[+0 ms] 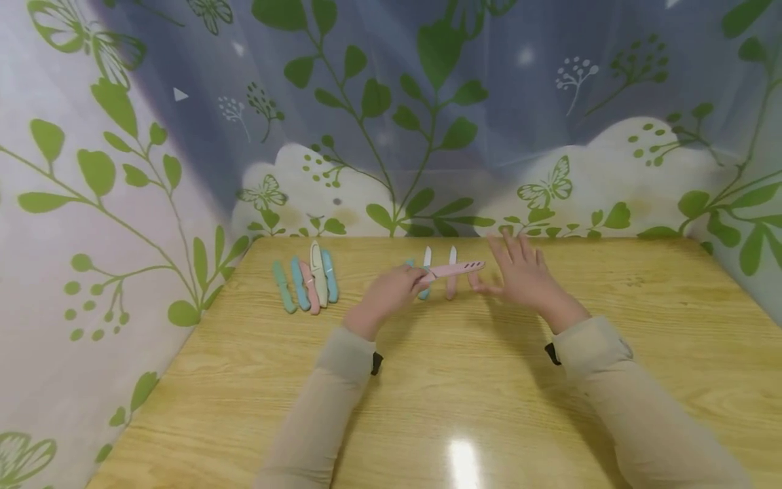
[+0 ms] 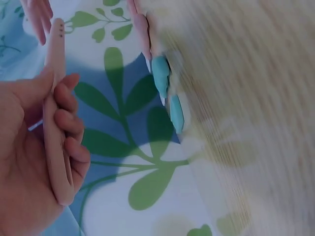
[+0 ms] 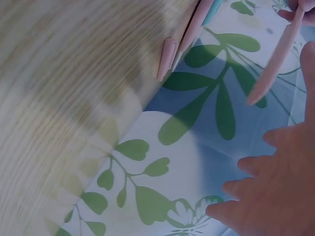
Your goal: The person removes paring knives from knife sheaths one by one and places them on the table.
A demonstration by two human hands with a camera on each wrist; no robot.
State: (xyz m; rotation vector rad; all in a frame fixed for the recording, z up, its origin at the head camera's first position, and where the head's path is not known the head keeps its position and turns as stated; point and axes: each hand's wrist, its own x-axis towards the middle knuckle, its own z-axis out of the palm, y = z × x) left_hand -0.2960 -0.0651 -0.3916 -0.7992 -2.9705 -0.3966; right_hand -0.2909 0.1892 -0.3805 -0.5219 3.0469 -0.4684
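My left hand (image 1: 394, 293) grips a pink knife (image 2: 54, 132) by its handle. A pink sheath (image 1: 458, 269) with a few small slots covers the blade and points right. The right hand (image 1: 524, 275) is held up with its fingers spread and holds nothing; the sheath's tip is close to it but apart. Behind the hands, a blue-handled knife (image 1: 425, 255) and a pink-handled knife (image 1: 452, 272) lie with bare blades pointing away. A loose pink sheath (image 3: 168, 58) lies right of them, and a small blue piece (image 2: 177, 114), probably a sheath, lies left.
Several knives lie side by side at the table's back left: a green one (image 1: 284, 286), a pink one (image 1: 309, 288), a cream one (image 1: 319, 275) and blue ones (image 1: 330, 276). A leaf-patterned curtain (image 1: 391, 136) rises directly behind the wooden table (image 1: 427, 387).
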